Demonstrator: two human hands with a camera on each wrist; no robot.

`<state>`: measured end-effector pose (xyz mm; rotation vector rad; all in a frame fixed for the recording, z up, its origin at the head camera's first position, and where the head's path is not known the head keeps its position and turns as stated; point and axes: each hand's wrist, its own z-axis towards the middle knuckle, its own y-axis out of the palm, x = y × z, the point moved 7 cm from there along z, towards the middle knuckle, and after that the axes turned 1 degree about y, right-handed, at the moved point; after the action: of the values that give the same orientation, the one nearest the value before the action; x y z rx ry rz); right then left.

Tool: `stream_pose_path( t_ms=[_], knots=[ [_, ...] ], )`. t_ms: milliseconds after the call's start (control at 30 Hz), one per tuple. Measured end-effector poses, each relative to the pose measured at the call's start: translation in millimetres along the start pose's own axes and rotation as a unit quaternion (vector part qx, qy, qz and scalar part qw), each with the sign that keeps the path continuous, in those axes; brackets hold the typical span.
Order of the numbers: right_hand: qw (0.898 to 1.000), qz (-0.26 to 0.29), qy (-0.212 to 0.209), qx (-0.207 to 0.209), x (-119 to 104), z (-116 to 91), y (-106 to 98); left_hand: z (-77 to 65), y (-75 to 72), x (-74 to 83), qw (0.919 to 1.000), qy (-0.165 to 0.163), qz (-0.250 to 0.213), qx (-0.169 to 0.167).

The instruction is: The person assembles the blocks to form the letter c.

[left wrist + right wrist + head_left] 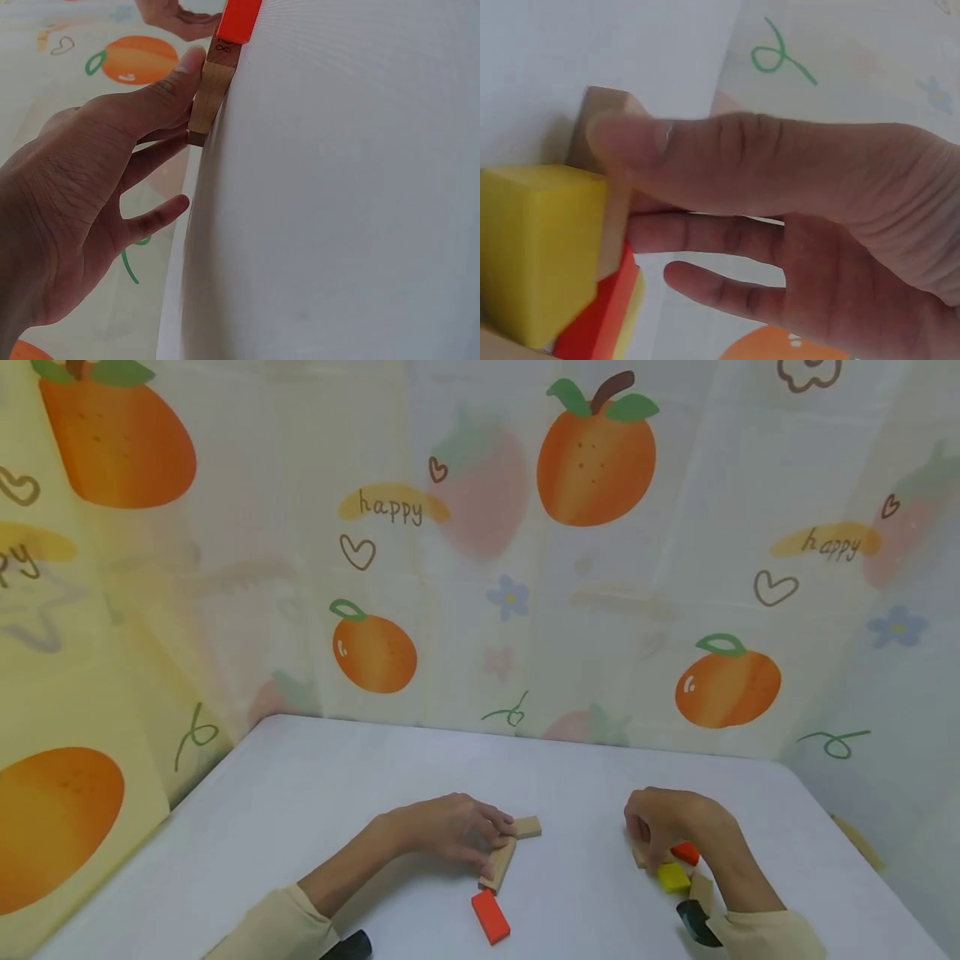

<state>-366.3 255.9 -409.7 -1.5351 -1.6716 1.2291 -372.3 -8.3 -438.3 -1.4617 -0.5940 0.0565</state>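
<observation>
On the white table, my left hand point(457, 828) has its thumb and fingers about a plain wooden block point(501, 865) that lies flat. A second wooden block point(528, 827) meets its far end, and a red block point(491, 917) lies at its near end. The left wrist view shows the thumb against the wooden block point(210, 101), the little finger held away. My right hand point(663, 818) pinches another wooden block point(616, 217), partly hidden by the thumb. Right beside that are a yellow block point(673, 877) and a red block point(686, 852).
Nearer the right wrist lies one more wooden block point(701, 891). A dark band point(697, 922) sits at the right cuff and a dark object point(351, 946) by the left one. Behind the table point(360, 760) hangs a fruit-printed curtain point(465, 610).
</observation>
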Motion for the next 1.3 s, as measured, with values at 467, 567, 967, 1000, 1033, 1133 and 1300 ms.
stream_pose_path(
  t_ms=[467, 567, 967, 1000, 1033, 1133, 1300],
  knots=[
    [0.993, 0.014, -0.108, 0.050, -19, 9, -3, -1.4, 2.6, -4.4, 0.9999, -0.007, -0.014, 0.004],
    [0.994, 0.014, -0.099, 0.053, -18, 11, -3, -1.3, 2.8, -4.4, 0.9999, 0.000, -0.011, 0.007],
    [0.993, -0.004, -0.099, 0.059, -17, 11, -3, -1.1, 2.2, -4.9, 0.9999, 0.005, -0.009, 0.007],
    [0.992, -0.006, -0.106, 0.062, -18, 11, -3, -1.0, 2.5, -5.1, 0.9999, 0.006, -0.009, 0.007],
    [0.991, -0.009, -0.116, 0.067, -19, 12, -3, -1.1, 2.9, -5.3, 0.9999, 0.005, -0.008, 0.006],
    [0.983, -0.013, -0.158, 0.090, -27, 12, -6, -1.7, 3.2, -4.6, 1.0000, 0.006, -0.006, 0.004],
    [0.966, -0.013, -0.224, 0.129, -48, 10, -10, -3.0, 2.2, -3.1, 1.0000, 0.008, 0.000, 0.002]
  ],
)
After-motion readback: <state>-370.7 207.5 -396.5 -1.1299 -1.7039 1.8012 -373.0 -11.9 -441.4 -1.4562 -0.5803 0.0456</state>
